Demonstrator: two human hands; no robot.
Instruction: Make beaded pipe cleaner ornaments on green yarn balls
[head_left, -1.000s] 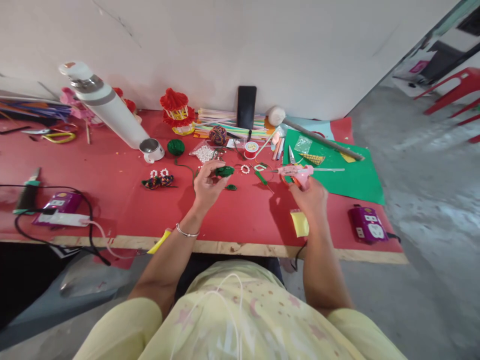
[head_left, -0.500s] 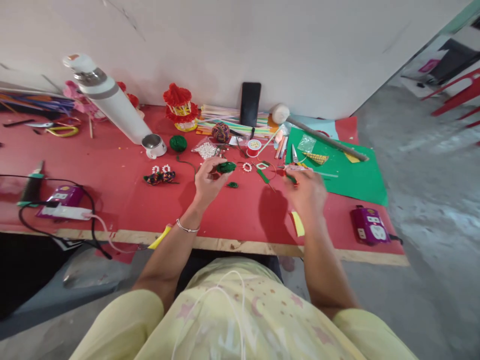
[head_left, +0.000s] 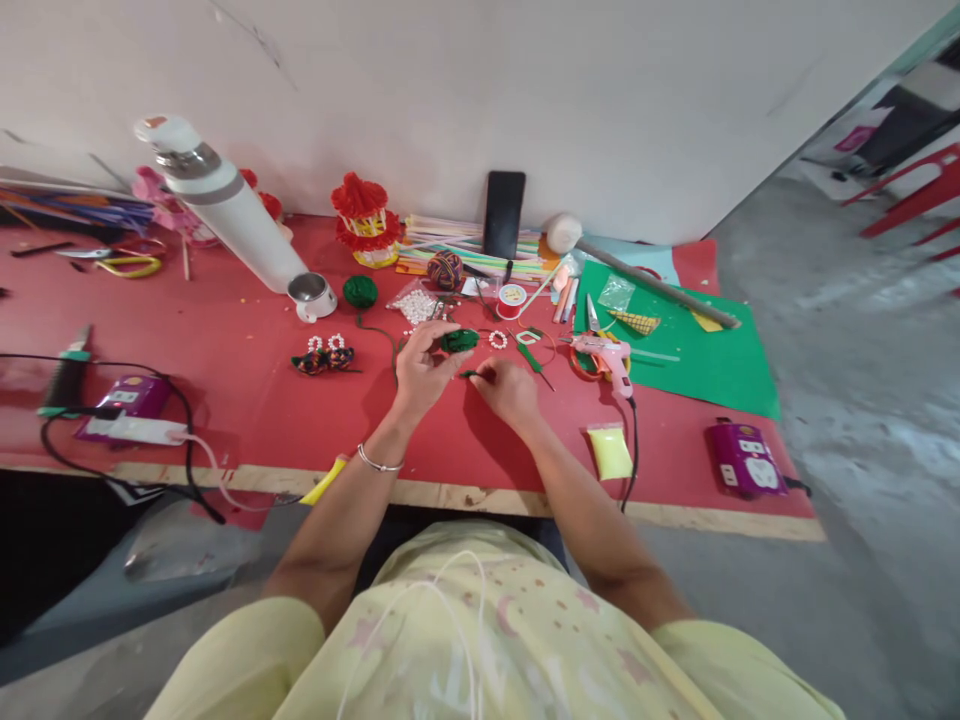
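Observation:
My left hand (head_left: 424, 370) is closed around a dark green yarn piece (head_left: 460, 341), held just above the red tabletop between thumb and fingers. Just to its right, my right hand (head_left: 508, 390) pinches a small dark green yarn piece (head_left: 469, 374) low over the table; the fingers partly cover it. Beyond my hands lie a ring of white beads (head_left: 498, 340), a green-handled crochet hook (head_left: 529, 357) and a green yarn ball (head_left: 360, 291) with a trailing strand. A pink glue gun (head_left: 606, 355) rests on orange-handled scissors to the right.
A white bottle (head_left: 232, 215) leans at the back left near a metal cup (head_left: 312, 297). A phone (head_left: 503, 215) stands against the wall. Purple power boxes (head_left: 744, 460) sit at both sides. A yellow packet (head_left: 611, 453) lies beside the glue gun's cord. Green sheet (head_left: 720, 360) covers the right.
My right hand has come left from the glue gun, which now lies uncovered, and has taken hold of the small green yarn piece on the table. My left hand keeps its green piece.

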